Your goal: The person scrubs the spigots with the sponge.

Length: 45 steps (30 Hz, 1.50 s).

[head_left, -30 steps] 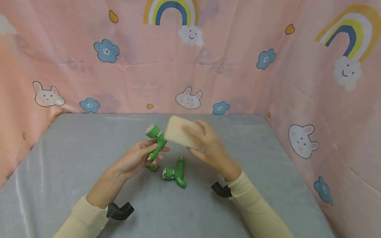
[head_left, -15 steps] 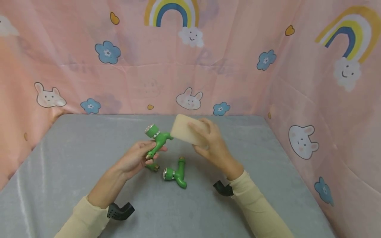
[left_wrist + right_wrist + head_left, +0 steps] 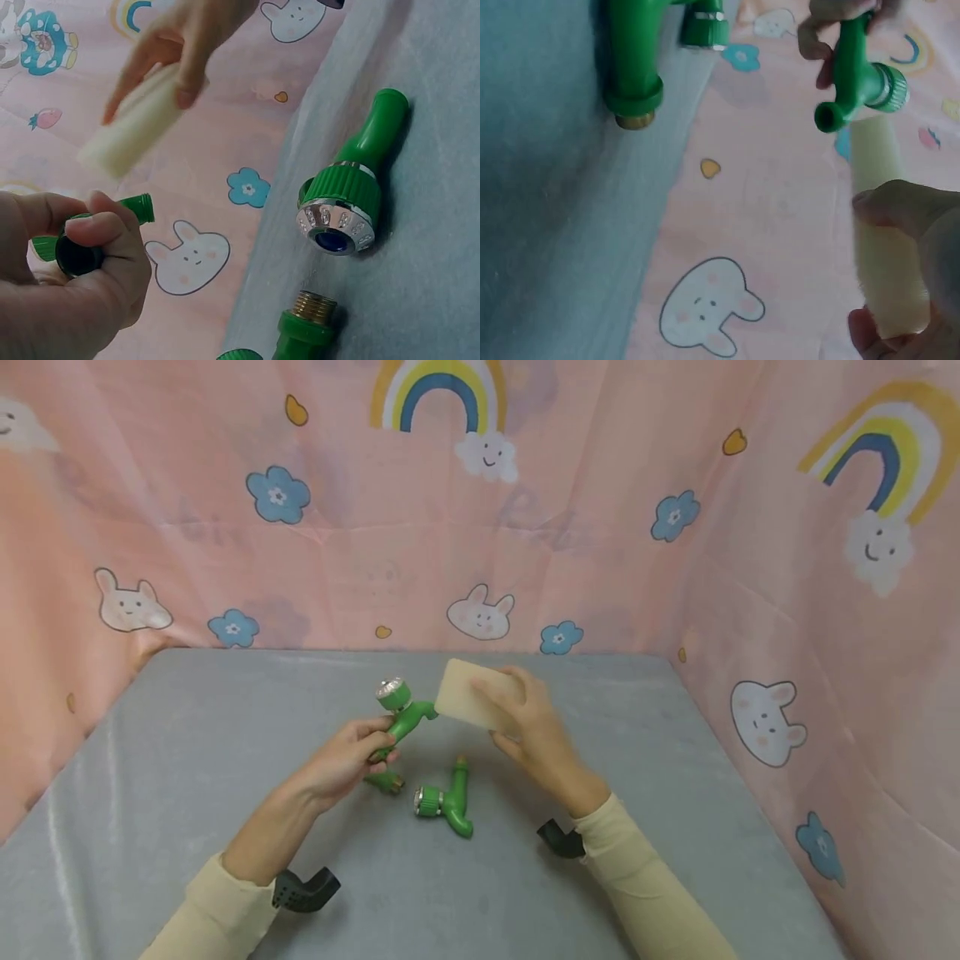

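My left hand (image 3: 341, 767) grips a green faucet (image 3: 408, 720) by its threaded inlet end, above the table. The faucet's knob with a silvery cap points up and its spout points right. In my right hand (image 3: 543, 739) is a cream sponge block (image 3: 468, 693), pinched between thumb and fingers. The sponge's left edge is close to the spout tip; whether they touch I cannot tell. Below, a second green faucet (image 3: 453, 800) lies on the table. A third green faucet (image 3: 386, 782) lies partly hidden under my left hand, its brass thread (image 3: 313, 307) showing in the left wrist view.
The grey cloth-covered table (image 3: 480, 902) bears all of this. Pink printed curtains (image 3: 585, 552) hang behind and along the sides. Black curved pieces (image 3: 306, 891) stick out from both wrists.
The sponge has shifted right from over the held faucet's spout, uncovering the spout. The held faucet has turned slightly in my left hand. The lying faucets stay put.
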{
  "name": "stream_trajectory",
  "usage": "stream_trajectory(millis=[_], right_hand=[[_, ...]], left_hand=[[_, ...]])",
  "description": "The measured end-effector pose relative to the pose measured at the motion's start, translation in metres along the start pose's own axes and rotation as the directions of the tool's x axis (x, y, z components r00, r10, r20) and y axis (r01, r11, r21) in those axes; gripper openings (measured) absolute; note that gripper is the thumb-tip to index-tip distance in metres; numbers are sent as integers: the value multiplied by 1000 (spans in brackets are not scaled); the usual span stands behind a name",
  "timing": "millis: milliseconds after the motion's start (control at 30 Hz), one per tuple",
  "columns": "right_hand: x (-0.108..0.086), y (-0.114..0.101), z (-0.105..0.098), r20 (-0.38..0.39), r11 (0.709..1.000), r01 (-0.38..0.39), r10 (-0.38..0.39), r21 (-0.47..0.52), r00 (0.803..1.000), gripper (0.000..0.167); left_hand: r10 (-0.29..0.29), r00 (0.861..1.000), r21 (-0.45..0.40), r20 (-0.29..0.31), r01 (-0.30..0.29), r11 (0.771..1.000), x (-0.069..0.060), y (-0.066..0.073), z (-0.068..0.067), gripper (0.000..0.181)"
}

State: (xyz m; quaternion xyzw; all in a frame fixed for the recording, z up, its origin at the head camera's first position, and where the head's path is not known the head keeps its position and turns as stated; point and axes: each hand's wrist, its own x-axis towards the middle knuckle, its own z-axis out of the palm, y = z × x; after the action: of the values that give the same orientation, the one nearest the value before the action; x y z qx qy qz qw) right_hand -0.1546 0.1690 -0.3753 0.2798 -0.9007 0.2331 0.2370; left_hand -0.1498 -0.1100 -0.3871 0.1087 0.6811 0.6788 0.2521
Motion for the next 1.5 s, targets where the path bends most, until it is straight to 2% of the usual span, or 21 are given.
stream_trajectory(millis=[67, 167, 233, 300, 400, 467, 533, 567, 633, 700, 767, 800, 867, 1033, 1100, 1233, 1300, 1333, 1367, 1433, 1500], right_hand=[[1, -1, -3, -45, 1000, 13, -12, 21, 999, 73], [1, -7, -2, -88, 995, 99, -96, 31, 992, 71], [1, -11, 1, -93, 987, 162, -160, 18, 983, 70], [0, -14, 4, -87, 981, 194, -193, 1, 977, 69], [-1, -15, 6, -69, 985, 171, -173, -31, 983, 71], [-2, -14, 6, -54, 989, 139, -142, -46, 988, 73], [-3, -13, 5, -43, 991, 123, -126, -53, 991, 74], [-3, -14, 4, -40, 991, 126, -128, -56, 991, 74], [-3, -15, 4, -26, 985, 154, -157, -76, 987, 73], [-2, -18, 5, 1, 974, 200, -201, -110, 980, 73], [-2, -21, 8, 50, 960, 237, -232, -151, 972, 74], [-2, -22, 9, 81, 954, 248, -238, -168, 968, 74], [-3, -25, 11, 140, 952, 247, -224, -181, 965, 77], [-5, -26, 7, 252, 984, 130, -96, -122, 963, 73], [-6, -23, 2, 272, 993, 65, -37, -95, 962, 69], [-4, -17, -10, 254, 1000, 10, -4, -22, 967, 64], [-3, -17, -12, 249, 1000, 29, -30, 10, 968, 65], [-3, -19, -12, 255, 999, 35, -43, 37, 966, 65], [-3, -20, -11, 266, 998, 37, -50, 55, 963, 65], [-4, -24, -8, 290, 996, 37, -60, 86, 955, 66], [-4, -26, -4, 315, 993, 17, -53, 115, 948, 67]], left_hand=[[8, 1000, 18, -29, -7, 1000, 0, 0, 1, 52], [50, 994, 109, -96, -39, 993, 0, 1, 5, 47], [94, 983, 190, -156, -63, 980, 0, 1, 8, 41], [149, 962, 263, -227, -87, 961, -1, 1, 11, 35], [226, 912, 334, -341, -107, 937, -3, -1, 14, 26], [284, 864, 395, -416, -110, 912, -3, -2, 14, 22], [349, 813, 474, -466, -103, 874, -4, -3, 16, 18], [389, 788, 521, -478, -102, 847, -4, -3, 16, 17], [473, 743, 623, -475, -96, 776, -4, -3, 18, 16], [547, 714, 706, -436, -106, 701, -4, -3, 21, 17], [606, 695, 759, -387, -133, 637, -4, -2, 23, 19], [625, 688, 775, -368, -144, 615, -4, -2, 24, 20], [646, 683, 791, -341, -162, 589, -4, -2, 24, 23], [645, 688, 810, -333, -142, 569, -3, -2, 23, 30], [652, 682, 825, -332, -126, 551, -3, -3, 21, 32], [691, 652, 871, -312, -95, 482, -3, -3, 18, 35], [704, 648, 894, -289, -81, 441, -2, -4, 17, 35], [704, 652, 899, -281, -77, 431, -2, -4, 17, 36], [698, 660, 901, -277, -75, 428, -2, -5, 17, 36], [680, 677, 896, -281, -69, 439, -2, -5, 16, 36], [651, 696, 879, -303, -59, 473, -2, -5, 16, 36]])
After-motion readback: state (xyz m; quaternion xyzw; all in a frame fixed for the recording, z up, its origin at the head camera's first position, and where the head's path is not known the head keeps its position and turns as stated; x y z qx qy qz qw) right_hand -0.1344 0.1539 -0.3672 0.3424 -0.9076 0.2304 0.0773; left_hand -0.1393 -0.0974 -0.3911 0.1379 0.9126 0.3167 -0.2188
